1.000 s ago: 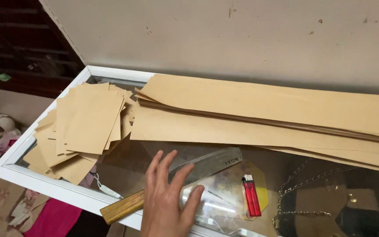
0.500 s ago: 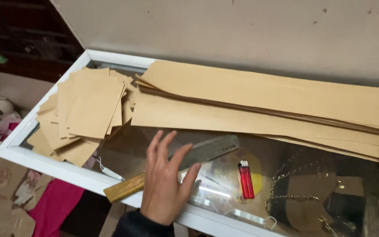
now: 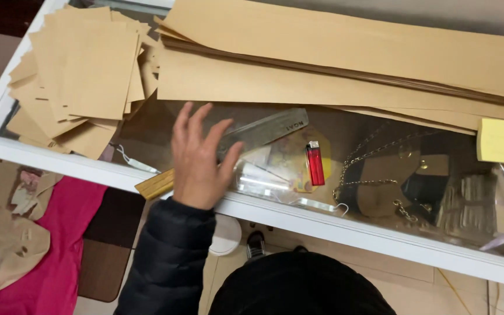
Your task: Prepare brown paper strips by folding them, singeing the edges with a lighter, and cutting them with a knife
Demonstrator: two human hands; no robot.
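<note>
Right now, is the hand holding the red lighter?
No, the red lighter lies apart on the glass, right of the left hand, whose fingers are spread open.

Left hand (image 3: 198, 158) slid further onto the ruler (image 3: 228, 146), fingers (image 3: 196, 122) spread wider, dark sleeve (image 3: 167, 262) now showing

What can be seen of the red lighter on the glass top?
The red lighter is a small, slim plastic-looking stick with a silvery metal cap at its far end. It lies flat on the glass top, pointing roughly away from the person, just right of a clear ruler and apart from the left hand. No hand touches it.
</note>
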